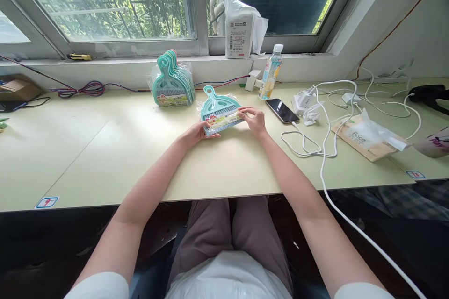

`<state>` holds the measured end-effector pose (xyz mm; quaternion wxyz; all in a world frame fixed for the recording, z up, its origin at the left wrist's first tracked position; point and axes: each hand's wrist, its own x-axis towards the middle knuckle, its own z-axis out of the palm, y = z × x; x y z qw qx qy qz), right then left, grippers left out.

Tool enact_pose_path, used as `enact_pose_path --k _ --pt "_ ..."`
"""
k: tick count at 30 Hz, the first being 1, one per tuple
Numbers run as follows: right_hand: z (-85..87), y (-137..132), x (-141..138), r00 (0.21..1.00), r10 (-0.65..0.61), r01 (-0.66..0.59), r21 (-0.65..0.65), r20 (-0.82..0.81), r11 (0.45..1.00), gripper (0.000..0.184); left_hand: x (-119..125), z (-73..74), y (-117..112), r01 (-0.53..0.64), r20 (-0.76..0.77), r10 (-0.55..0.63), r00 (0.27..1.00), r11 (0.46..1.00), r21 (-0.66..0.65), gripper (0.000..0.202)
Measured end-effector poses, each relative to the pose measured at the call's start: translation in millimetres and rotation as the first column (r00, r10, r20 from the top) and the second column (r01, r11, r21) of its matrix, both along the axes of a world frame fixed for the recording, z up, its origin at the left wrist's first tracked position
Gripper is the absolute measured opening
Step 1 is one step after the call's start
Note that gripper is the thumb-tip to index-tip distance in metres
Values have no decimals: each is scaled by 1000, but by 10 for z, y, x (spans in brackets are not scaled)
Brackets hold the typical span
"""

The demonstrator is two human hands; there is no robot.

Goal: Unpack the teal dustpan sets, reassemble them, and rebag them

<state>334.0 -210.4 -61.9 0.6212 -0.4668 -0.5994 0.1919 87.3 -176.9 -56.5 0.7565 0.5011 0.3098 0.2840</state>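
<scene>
A teal mini dustpan set in clear plastic wrap (220, 109) lies on the pale table (105, 149) in front of me, handle pointing away. My left hand (198, 131) grips its near left corner, by the paper label. My right hand (255, 119) pinches its right edge with the fingers curled. Behind it, against the window ledge, stands a stack of several identical teal dustpan sets (172, 81) in wrap.
To the right are a drink bottle (271, 72), a black phone (282, 110), a white charger with tangled white cables (326, 117), and a tissue pack (366, 138). A white parcel (242, 30) sits on the sill. Coloured wires (82, 88) lie at the far left.
</scene>
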Motion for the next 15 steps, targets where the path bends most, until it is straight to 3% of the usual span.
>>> enact_pose_path --k 5,7,11,13,15 --pt "-51 55 -137 980 -197 198 -30 30 980 5 -35 16 7 55 -33 -53 998 995 77 62" --pt "-57 71 -175 971 -237 234 -78 -25 969 12 -68 14 30 83 -50 -77 996 989 121 61" --pt "-79 91 -132 949 -128 19 -353 -288 935 50 -113 10 27 86 -88 -69 994 973 215 59" --pt "-80 97 -80 913 -127 -78 -472 -387 878 49 -112 9 -3 70 -67 -55 996 963 259 64" --pt "-71 104 -40 890 -168 -93 -527 -425 845 38 -91 -4 -26 38 -11 -37 999 947 318 73"
